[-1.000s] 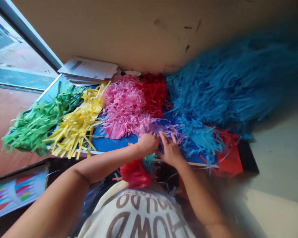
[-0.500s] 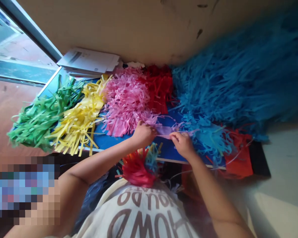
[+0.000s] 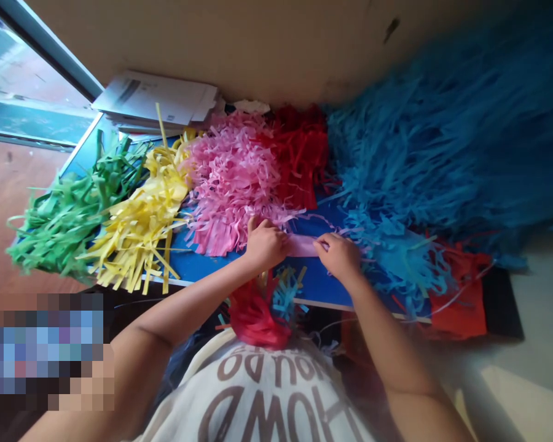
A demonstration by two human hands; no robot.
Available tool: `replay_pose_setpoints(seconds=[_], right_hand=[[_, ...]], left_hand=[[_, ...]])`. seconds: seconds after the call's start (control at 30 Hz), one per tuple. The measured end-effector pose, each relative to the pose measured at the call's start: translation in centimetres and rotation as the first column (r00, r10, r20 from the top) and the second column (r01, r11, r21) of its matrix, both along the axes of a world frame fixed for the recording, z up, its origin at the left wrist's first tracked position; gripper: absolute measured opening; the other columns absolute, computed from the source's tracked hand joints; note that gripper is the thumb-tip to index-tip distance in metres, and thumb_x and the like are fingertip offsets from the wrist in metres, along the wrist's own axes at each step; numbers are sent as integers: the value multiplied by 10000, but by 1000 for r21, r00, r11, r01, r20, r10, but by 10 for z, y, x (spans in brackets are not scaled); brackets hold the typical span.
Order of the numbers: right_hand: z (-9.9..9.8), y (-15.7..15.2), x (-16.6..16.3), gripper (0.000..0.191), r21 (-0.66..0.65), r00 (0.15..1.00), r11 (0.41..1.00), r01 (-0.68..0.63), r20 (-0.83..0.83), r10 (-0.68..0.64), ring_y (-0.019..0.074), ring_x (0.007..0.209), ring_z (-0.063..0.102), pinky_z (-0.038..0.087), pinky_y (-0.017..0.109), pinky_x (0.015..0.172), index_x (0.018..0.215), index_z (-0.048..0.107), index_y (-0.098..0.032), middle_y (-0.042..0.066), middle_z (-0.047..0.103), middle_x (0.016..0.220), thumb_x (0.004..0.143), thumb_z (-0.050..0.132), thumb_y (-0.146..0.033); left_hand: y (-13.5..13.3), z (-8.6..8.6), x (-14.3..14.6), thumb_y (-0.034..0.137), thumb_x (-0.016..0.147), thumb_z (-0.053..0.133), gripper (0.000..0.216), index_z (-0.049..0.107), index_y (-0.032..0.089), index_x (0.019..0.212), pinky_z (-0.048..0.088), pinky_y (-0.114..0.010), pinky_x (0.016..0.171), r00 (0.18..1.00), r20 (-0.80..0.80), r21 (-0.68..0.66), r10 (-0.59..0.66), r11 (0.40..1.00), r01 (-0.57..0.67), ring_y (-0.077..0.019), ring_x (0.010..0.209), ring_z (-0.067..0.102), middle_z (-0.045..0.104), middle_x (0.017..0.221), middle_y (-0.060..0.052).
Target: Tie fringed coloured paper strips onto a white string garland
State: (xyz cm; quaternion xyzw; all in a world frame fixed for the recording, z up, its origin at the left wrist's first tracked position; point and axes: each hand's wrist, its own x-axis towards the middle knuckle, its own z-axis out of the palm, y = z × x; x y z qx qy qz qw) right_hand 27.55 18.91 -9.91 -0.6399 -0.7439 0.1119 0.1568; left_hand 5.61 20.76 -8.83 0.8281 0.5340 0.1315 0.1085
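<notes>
A strip of purple tissue paper [image 3: 303, 245] stretches flat between my two hands, low over the blue tabletop [image 3: 325, 279]. My left hand [image 3: 266, 244] is closed on its left end, just in front of a heap of pink fringed paper [image 3: 233, 166]. At the other end my right hand [image 3: 338, 253] pinches the strip between thumb and fingers. Loose purple fringe trails behind and beyond the right hand, close to light-blue fringed paper [image 3: 391, 252]. Below my hands, against my shirt, hangs a bunch of red fringe [image 3: 258, 316] with some light-blue strips.
Green fringe [image 3: 69, 215] and yellow fringe [image 3: 142, 215] lie at the left. Dark red fringe [image 3: 299, 156] sits behind, near the wall. A large blue fringed mass [image 3: 451, 141] fills the right. Papers [image 3: 156, 98] are stacked at the back left. A blurred-out person is at lower left.
The purple strip now looks wider and flatter between my hands. My right hand has shifted slightly, with its fingers still pinching. The view has moved a little.
</notes>
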Motion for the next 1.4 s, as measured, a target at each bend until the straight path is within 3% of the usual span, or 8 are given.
replay_pose_setpoints(seconds=[0.47, 0.6, 0.67, 0.73, 0.87, 0.97, 1.1, 1.4], right_hand=[[-2, 4, 4, 141, -104, 999, 994, 42, -16, -44, 214, 758, 642, 386, 305, 661, 773, 696, -234, 53, 731, 825, 866, 612, -300], [3, 5, 3, 95, -107, 997, 993, 53, 63, -46, 235, 788, 643, 383, 335, 717, 900, 693, -227, 68, 734, 862, 867, 630, -291], [12, 3, 5, 158, -25, 991, 997, 77, 114, -73, 258, 838, 642, 374, 366, 767, 1003, 676, -208, 89, 733, 915, 857, 639, -257], [24, -4, 7, 226, 113, 985, 991, 77, 144, -92, 279, 939, 631, 357, 395, 828, 1075, 660, -194, 114, 724, 1034, 851, 623, -200], [38, -20, 7, 217, 220, 945, 926, -307, 188, 269, 249, 1030, 599, 312, 410, 948, 1060, 677, -203, 91, 713, 1105, 871, 584, -150], [28, -20, 6, 142, 135, 868, 869, -477, 228, 441, 218, 884, 597, 317, 395, 920, 892, 703, -167, 85, 716, 905, 907, 567, -203], [13, -9, 11, 203, 93, 919, 918, -385, 123, 373, 190, 833, 611, 300, 387, 928, 813, 713, -191, 58, 739, 861, 924, 544, -211], [6, -12, 12, 68, 122, 953, 945, -304, 43, 301, 216, 928, 611, 281, 392, 916, 920, 723, -209, 55, 748, 959, 883, 676, -241]], left_hand=[[11, -7, 0, 405, 902, 588, 359, 720, 182, 654, 384, -512, 897, 995, -93, -15, -26, 1000, 25, -282, 795, 633, 706, 658, -100], [8, 0, 3, 425, 909, 607, 274, 730, 181, 907, 376, -526, 934, 988, -143, 120, 54, 992, -37, -294, 869, 625, 731, 820, -110], [8, 0, 3, 368, 940, 581, 219, 713, 220, 1034, 374, -506, 956, 989, -142, 220, -50, 972, 81, -295, 993, 610, 735, 1011, -102], [13, 0, 2, 301, 970, 539, 190, 722, 259, 996, 380, -474, 962, 942, -157, 231, -297, 916, 327, -273, 1048, 598, 729, 1068, -62], [23, 3, -3, 238, 962, 519, 230, 742, 240, 907, 367, -497, 1031, 809, -189, 147, -557, 798, 584, -253, 1017, 611, 738, 972, -48], [20, 13, -3, 263, 881, 584, 181, 752, 215, 928, 292, -570, 1131, 808, -226, 134, -544, 804, 579, -286, 1055, 608, 735, 943, -73], [6, 19, 2, 382, 835, 619, 245, 754, 223, 964, 192, -649, 1185, 845, -226, 128, -484, 845, 518, -339, 1108, 597, 732, 892, -91], [11, 5, -9, 225, 920, 551, 225, 770, 257, 883, 224, -611, 1153, 917, -112, 122, -384, 910, 396, -275, 1077, 632, 774, 905, -52]])
